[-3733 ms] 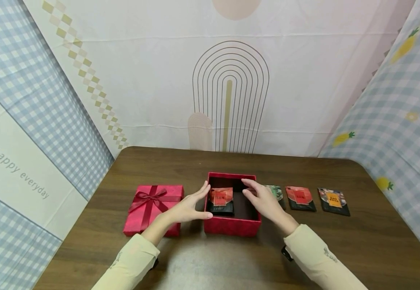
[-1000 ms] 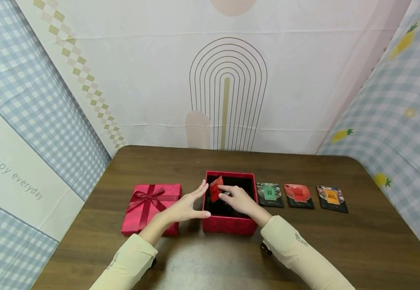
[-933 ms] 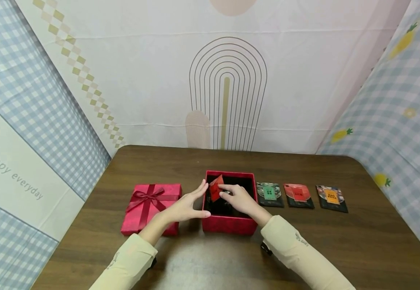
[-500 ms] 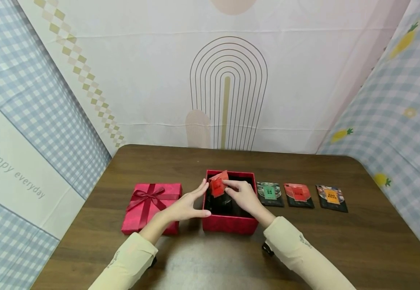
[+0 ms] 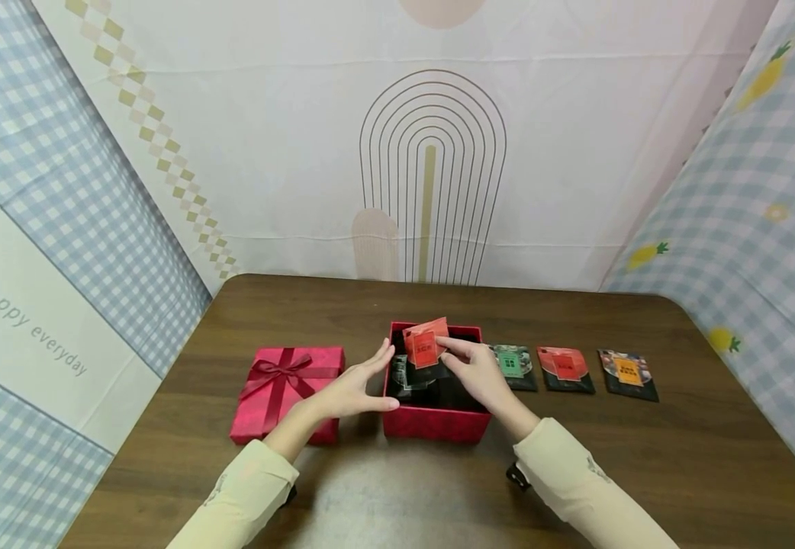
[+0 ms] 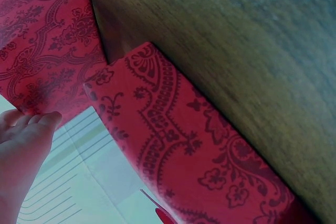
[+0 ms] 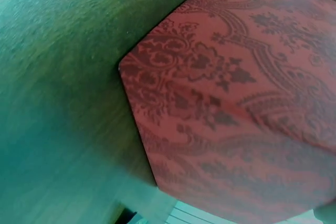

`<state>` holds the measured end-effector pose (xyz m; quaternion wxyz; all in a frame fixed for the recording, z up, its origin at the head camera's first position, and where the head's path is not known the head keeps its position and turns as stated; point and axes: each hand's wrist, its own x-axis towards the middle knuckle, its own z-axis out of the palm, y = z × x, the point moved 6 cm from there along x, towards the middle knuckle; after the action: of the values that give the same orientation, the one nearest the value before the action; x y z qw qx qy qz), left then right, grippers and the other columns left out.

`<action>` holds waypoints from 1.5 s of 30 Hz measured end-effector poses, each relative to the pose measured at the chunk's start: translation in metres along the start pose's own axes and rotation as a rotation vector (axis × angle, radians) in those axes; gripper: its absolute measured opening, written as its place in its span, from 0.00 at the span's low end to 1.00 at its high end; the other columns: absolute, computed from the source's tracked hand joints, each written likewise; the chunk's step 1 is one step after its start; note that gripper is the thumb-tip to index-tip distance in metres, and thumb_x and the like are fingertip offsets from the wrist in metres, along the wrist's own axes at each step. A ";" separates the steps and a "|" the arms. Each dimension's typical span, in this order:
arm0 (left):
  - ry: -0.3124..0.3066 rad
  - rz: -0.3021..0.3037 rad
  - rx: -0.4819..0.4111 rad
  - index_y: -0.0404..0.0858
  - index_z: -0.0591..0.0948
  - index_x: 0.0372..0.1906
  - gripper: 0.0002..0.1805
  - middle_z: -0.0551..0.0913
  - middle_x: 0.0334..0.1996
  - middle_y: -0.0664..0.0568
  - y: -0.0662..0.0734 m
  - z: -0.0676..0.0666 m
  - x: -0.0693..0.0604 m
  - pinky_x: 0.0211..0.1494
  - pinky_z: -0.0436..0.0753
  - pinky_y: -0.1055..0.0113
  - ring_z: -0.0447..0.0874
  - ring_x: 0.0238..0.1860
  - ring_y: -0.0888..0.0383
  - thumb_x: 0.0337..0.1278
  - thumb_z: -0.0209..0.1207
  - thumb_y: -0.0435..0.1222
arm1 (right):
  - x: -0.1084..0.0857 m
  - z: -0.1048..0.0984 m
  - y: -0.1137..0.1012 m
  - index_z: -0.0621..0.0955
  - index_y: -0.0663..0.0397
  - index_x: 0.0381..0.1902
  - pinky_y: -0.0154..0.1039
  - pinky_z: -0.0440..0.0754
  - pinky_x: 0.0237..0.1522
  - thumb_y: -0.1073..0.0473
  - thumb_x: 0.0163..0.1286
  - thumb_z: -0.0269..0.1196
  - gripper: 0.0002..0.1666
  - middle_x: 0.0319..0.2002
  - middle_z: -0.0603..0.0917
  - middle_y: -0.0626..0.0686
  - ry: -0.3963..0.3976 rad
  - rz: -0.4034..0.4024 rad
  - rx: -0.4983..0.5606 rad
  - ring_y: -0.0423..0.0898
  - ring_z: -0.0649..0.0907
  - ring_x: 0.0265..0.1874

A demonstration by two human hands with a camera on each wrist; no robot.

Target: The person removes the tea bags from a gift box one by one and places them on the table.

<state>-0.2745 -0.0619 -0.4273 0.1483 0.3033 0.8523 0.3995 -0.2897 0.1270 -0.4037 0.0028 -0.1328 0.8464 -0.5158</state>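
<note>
A red box [image 5: 436, 425] stands open at mid-table. My right hand [image 5: 483, 374] pinches the right edge of a red-and-black packet [image 5: 426, 348], tilted over the box opening. Beneath it, inside the box at the left, lies a dark packet [image 5: 407, 381] with pale print. My left hand [image 5: 352, 389] is at the box's left side, fingers extended and thumb near the front left corner. In the left wrist view the left fingers [image 6: 37, 124] are at the edge of the patterned box [image 6: 47, 40]. The right wrist view shows the box wall [image 7: 226, 93] and little of the hand.
Left of the box lies a red lid [image 5: 288, 393] with a ribbon bow. To the right, in a row on the wooden table [image 5: 645, 473], are a green packet [image 5: 513, 366], a red packet [image 5: 565, 369] and an orange-labelled packet [image 5: 628, 374]. A patterned cloth hangs behind.
The red-and-black packet, earlier lying in the box, is now lifted and has moved right with my right hand, uncovering the dark packet. My left hand has stayed beside the box.
</note>
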 end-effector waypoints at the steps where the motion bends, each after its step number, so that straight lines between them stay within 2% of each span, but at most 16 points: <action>1: -0.001 0.000 0.000 0.35 0.46 0.71 0.49 0.37 0.72 0.46 0.000 0.000 0.000 0.68 0.53 0.52 0.43 0.70 0.48 0.53 0.62 0.46 | -0.001 -0.002 0.001 0.76 0.60 0.56 0.49 0.76 0.49 0.65 0.65 0.56 0.20 0.55 0.77 0.59 0.002 0.007 0.015 0.52 0.76 0.53; 5: -0.002 -0.002 -0.003 0.35 0.46 0.71 0.49 0.37 0.72 0.46 -0.001 0.000 -0.001 0.68 0.53 0.51 0.42 0.70 0.48 0.52 0.62 0.47 | -0.004 -0.010 0.005 0.74 0.63 0.57 0.49 0.74 0.52 0.66 0.66 0.55 0.21 0.55 0.76 0.61 0.012 0.038 0.086 0.53 0.75 0.54; 8: 0.000 -0.002 -0.003 0.35 0.46 0.71 0.50 0.37 0.72 0.47 -0.001 0.000 -0.001 0.68 0.54 0.51 0.43 0.70 0.48 0.52 0.61 0.48 | -0.007 -0.017 0.010 0.74 0.64 0.57 0.45 0.74 0.52 0.66 0.66 0.55 0.21 0.55 0.76 0.62 0.029 0.064 0.111 0.51 0.75 0.54; 10: 0.001 -0.002 -0.002 0.35 0.46 0.71 0.50 0.37 0.72 0.47 -0.001 0.000 -0.001 0.68 0.54 0.51 0.43 0.70 0.48 0.52 0.61 0.48 | -0.010 -0.021 0.013 0.74 0.64 0.57 0.39 0.76 0.50 0.65 0.66 0.55 0.21 0.54 0.77 0.62 0.047 0.085 0.124 0.47 0.76 0.51; 13: 0.005 0.000 0.000 0.35 0.46 0.71 0.49 0.37 0.72 0.47 -0.001 0.000 -0.001 0.68 0.54 0.51 0.43 0.70 0.48 0.52 0.62 0.47 | -0.016 -0.029 0.019 0.74 0.64 0.57 0.30 0.75 0.41 0.64 0.66 0.55 0.21 0.53 0.77 0.63 0.079 0.128 0.169 0.38 0.76 0.42; 17: 0.006 0.001 0.004 0.35 0.47 0.71 0.49 0.37 0.72 0.47 -0.001 0.001 0.000 0.68 0.54 0.51 0.44 0.70 0.48 0.52 0.62 0.46 | -0.025 -0.037 0.027 0.74 0.63 0.58 0.27 0.75 0.36 0.63 0.67 0.56 0.22 0.54 0.76 0.63 0.115 0.190 0.232 0.29 0.75 0.36; 23: 0.001 -0.004 0.009 0.35 0.46 0.71 0.49 0.37 0.72 0.47 -0.002 0.001 0.000 0.68 0.54 0.52 0.43 0.70 0.49 0.52 0.62 0.46 | -0.039 -0.049 0.039 0.72 0.60 0.59 0.29 0.75 0.33 0.60 0.67 0.55 0.23 0.54 0.77 0.58 0.142 0.260 0.230 0.33 0.74 0.33; 30: -0.004 -0.004 -0.003 0.35 0.46 0.71 0.50 0.37 0.72 0.46 -0.002 0.001 -0.001 0.68 0.54 0.51 0.43 0.70 0.48 0.52 0.62 0.47 | -0.051 -0.058 0.048 0.70 0.63 0.60 0.30 0.78 0.35 0.60 0.67 0.56 0.25 0.41 0.81 0.40 0.169 0.289 0.303 0.31 0.76 0.30; 40: -0.001 -0.004 0.004 0.34 0.46 0.71 0.49 0.37 0.72 0.47 -0.003 0.002 0.000 0.68 0.54 0.51 0.43 0.70 0.48 0.52 0.62 0.47 | -0.066 -0.070 0.060 0.66 0.66 0.63 0.29 0.79 0.39 0.59 0.68 0.55 0.29 0.38 0.80 0.33 0.173 0.313 0.436 0.31 0.80 0.35; 43: 0.000 -0.001 0.009 0.34 0.46 0.71 0.49 0.37 0.72 0.46 -0.003 0.001 0.000 0.68 0.54 0.51 0.43 0.70 0.48 0.52 0.62 0.47 | -0.071 -0.075 0.063 0.69 0.61 0.62 0.29 0.79 0.39 0.58 0.67 0.56 0.26 0.38 0.80 0.32 0.182 0.321 0.451 0.31 0.80 0.36; 45: 0.000 0.000 0.012 0.34 0.46 0.71 0.49 0.37 0.72 0.46 -0.002 0.001 0.000 0.68 0.54 0.52 0.43 0.70 0.48 0.52 0.62 0.46 | -0.074 -0.078 0.066 0.74 0.53 0.59 0.28 0.79 0.39 0.57 0.67 0.57 0.22 0.38 0.80 0.31 0.185 0.330 0.457 0.31 0.79 0.35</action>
<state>-0.2749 -0.0629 -0.4297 0.1466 0.3041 0.8547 0.3944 -0.2439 0.2406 -0.4345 0.0393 0.0580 0.7151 -0.6955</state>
